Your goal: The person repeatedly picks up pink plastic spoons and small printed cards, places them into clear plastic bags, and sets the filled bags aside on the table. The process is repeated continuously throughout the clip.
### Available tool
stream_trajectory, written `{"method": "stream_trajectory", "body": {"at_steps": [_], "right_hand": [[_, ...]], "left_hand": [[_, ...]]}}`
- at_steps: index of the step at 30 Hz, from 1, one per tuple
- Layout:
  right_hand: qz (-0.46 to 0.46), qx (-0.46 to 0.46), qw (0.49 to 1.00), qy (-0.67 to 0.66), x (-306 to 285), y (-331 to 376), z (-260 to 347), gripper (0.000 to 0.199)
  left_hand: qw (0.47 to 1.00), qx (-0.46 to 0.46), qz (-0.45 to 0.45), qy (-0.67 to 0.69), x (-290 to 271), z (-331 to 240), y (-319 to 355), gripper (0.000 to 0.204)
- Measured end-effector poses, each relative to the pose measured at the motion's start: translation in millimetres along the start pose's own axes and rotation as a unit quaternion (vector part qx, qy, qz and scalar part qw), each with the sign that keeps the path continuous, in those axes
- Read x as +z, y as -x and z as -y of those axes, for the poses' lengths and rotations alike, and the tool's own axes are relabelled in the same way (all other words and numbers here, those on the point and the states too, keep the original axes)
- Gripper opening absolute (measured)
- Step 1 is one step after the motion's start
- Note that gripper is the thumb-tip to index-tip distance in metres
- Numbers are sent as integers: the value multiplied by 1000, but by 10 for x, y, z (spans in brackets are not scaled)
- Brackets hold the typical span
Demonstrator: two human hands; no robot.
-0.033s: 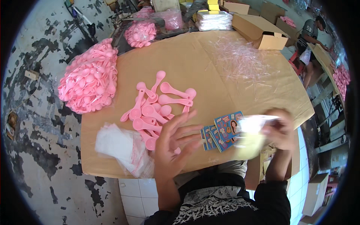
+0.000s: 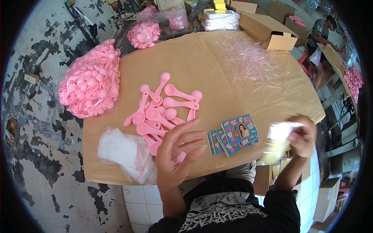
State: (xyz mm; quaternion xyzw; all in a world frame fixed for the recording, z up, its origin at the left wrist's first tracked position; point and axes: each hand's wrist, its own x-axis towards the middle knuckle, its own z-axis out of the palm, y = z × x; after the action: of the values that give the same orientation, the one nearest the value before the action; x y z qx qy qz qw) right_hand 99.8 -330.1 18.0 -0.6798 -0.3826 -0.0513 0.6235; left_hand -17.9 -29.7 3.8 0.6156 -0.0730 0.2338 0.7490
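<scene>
My left hand (image 2: 180, 151) is held up over the near side of the table, fingers apart, with nothing in it. Just beyond it lies a loose heap of pink measuring spoons (image 2: 155, 113). My right hand (image 2: 301, 136) grips a shiny, pale yellow plastic packet (image 2: 275, 147) past the table's near right edge; glare and motion smear hide its contents. Between my hands rest several blue printed cards (image 2: 237, 134), overlapping in a small fanned stack. Beside my left wrist, flat clear plastic bags (image 2: 122, 151) lie in a pile.
Brown paper covers the table (image 2: 186, 58). A big clear bag of pink spoons (image 2: 91, 83) stands at the left edge. Thin clear plastic strips (image 2: 248, 58) are scattered far right, near a cardboard box (image 2: 268, 31). Below my right arm is an open carton (image 2: 264, 180). Another person (image 2: 320, 39) works at the far right.
My right hand has moved right with the packet, away from the blue cards, uncovering more of them. The left hand has shifted slightly left and remains spread.
</scene>
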Motion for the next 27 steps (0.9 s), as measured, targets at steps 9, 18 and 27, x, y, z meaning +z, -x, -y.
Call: {"method": "stream_trajectory", "body": {"at_steps": [9, 18, 27], "right_hand": [[-55, 120, 951, 278, -728, 276, 467, 21], [370, -198, 888, 190, 2469, -1261, 77, 29], [526, -98, 832, 149, 3288, -1585, -78, 28]], "left_hand": [[968, 140, -134, -158, -541, -249, 538, 26], [832, 59, -181, -521, -999, -394, 807, 22], [836, 67, -211, -503, -1127, -316, 941, 26]]}}
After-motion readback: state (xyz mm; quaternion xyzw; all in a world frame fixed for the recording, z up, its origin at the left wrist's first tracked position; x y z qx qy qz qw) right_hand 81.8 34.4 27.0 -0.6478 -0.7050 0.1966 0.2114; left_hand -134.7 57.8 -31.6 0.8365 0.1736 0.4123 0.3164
